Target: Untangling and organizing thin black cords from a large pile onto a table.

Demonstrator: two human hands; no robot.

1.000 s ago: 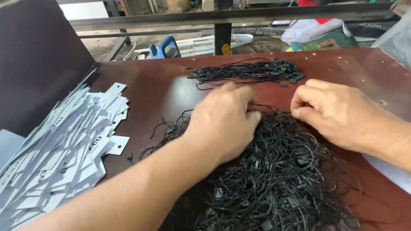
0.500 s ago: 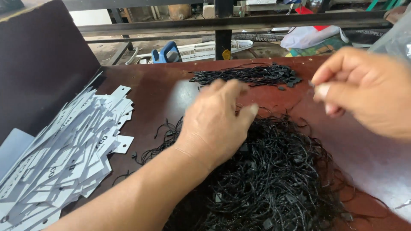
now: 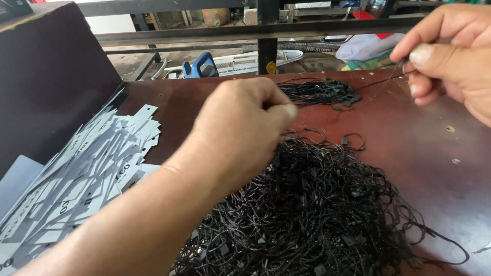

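My left hand (image 3: 245, 128) hovers over a big tangled pile of black string loops (image 3: 317, 209) on a dark red table (image 3: 424, 148). Its thumb and forefinger are pinched on one thin black string. My right hand (image 3: 450, 56) is raised at the upper right and pinches the other end of that same black string (image 3: 381, 84), which runs taut between both hands. A smaller, neater bundle of black strings (image 3: 319, 92) lies farther back on the table.
A heap of pale grey paper tags (image 3: 76, 179) covers the table's left side, leaning against a dark board (image 3: 51, 76). Behind the table run a metal rail and post (image 3: 266, 36); a blue object (image 3: 202, 66) and fabric lie beyond.
Both hands lifted off the string pile. My right hand rose up and to the right, drawing one string out; my left hand rose slightly and pinched its other end.
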